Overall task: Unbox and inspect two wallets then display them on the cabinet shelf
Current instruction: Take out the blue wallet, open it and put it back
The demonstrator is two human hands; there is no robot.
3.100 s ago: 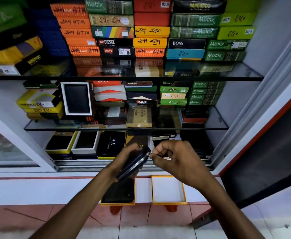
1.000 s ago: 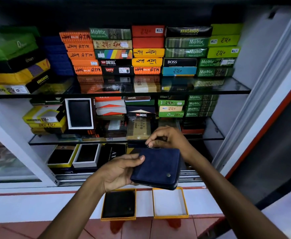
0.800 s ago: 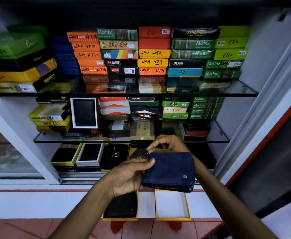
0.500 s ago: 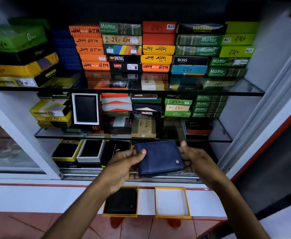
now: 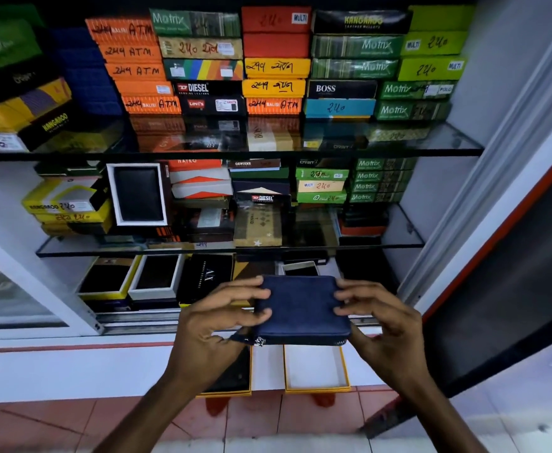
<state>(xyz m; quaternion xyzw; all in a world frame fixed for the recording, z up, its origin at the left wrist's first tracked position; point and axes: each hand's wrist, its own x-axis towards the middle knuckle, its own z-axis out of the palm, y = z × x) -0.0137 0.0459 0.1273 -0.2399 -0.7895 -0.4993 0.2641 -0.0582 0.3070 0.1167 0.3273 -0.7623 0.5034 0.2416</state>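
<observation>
The blue wallet [image 5: 300, 308] was held flat between both hands, in front of the lowest cabinet shelf [image 5: 137, 317] and above the white ledge. The left hand [image 5: 212, 328] curled round its left edge, thumb and fingers pinching the cover, with the zip pull [image 5: 259, 341] hanging beside that hand's palm. The right hand [image 5: 382, 325] gripped the right edge, fingertips on top. The zip appeared closed along the near edge, though the blur made that uncertain.

On the ledge below lay an open yellow-rimmed box [image 5: 315, 367], empty, and beside it a second tray [image 5: 232, 377] holding something dark, probably the other wallet.

This looked like the inspection step for the first wallet, near its end. The next move likely called for carrying it forward to a free spot on a shelf and setting it face-up, without knocking the boxed wallets [image 5: 130, 279] already there.
</observation>
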